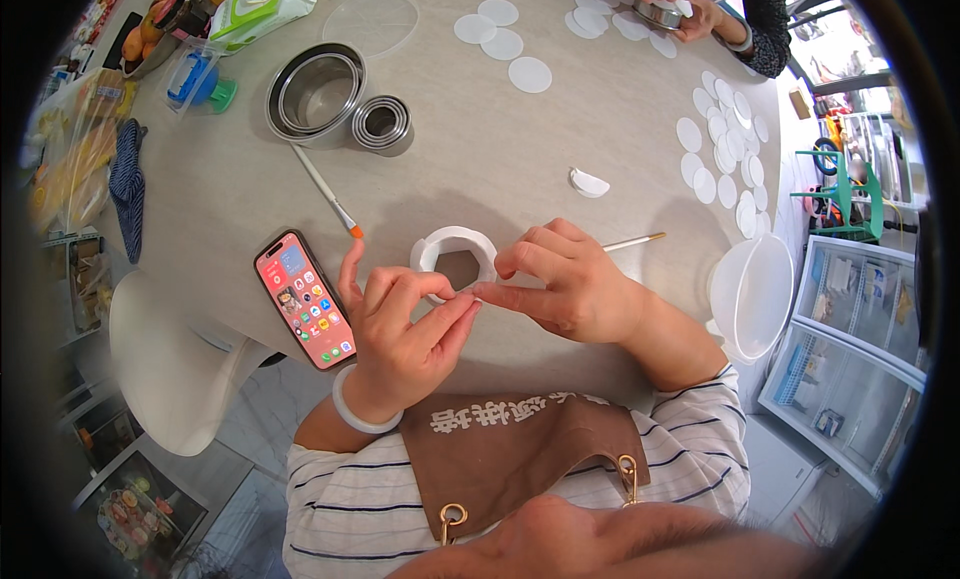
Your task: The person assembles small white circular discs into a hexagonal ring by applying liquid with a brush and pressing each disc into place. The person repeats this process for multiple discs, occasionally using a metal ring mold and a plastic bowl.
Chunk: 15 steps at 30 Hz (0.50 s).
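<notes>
Close in front of me is a thick white ring (469,238) with an uneven rim, its material unclear. Both my hands meet at its near edge. My left hand (409,324) pinches there with thumb and forefinger, its little finger raised; my right hand (547,283) touches the same spot with its fingertips. What lies between the fingertips is mostly hidden. Beyond my right hand lies a thin brush or stick (634,243), partly covered. A flat brush with orange bristles (328,191) lies left of the ring. A folded white piece (589,183) rests further back.
A phone (304,298) lies by my left hand. Nested metal ring cutters (319,91) and smaller ones (382,125) stand behind. White discs (724,140) are scattered at the right and back. A translucent bowl (752,298) stands at right. Another person's hands (694,16) hold a metal ring.
</notes>
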### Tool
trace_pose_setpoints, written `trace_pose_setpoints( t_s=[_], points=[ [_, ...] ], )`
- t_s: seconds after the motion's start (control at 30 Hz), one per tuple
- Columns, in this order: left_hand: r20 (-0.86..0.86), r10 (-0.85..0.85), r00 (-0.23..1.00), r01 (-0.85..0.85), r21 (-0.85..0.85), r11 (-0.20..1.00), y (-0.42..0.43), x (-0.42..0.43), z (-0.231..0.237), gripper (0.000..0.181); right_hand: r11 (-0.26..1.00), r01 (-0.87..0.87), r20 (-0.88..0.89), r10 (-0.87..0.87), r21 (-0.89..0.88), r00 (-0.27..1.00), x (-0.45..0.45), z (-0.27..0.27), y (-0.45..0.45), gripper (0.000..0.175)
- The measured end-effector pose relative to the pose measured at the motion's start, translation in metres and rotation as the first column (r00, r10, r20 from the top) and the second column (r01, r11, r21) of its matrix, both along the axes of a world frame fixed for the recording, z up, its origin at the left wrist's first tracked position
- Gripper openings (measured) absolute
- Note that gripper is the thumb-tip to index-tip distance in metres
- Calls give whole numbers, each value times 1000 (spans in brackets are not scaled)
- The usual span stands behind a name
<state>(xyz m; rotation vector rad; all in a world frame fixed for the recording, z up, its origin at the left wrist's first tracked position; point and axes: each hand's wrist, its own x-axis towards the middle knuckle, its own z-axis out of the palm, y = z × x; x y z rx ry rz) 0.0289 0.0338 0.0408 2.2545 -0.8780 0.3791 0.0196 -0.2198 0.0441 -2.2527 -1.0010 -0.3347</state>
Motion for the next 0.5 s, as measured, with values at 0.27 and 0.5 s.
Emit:
trace_pose_setpoints(
  t_s=[0.27,0.5],
  points=[
    [-3,23,1000,-23,-25,999,2,-2,-1,17,999,30,190,-24,-27,981,-1,0,8,24],
    [43,-15,999,17,-34,999,6,-1,-5,20,996,78,120,-82,34,989,-1,6,-3,27]
  ],
)
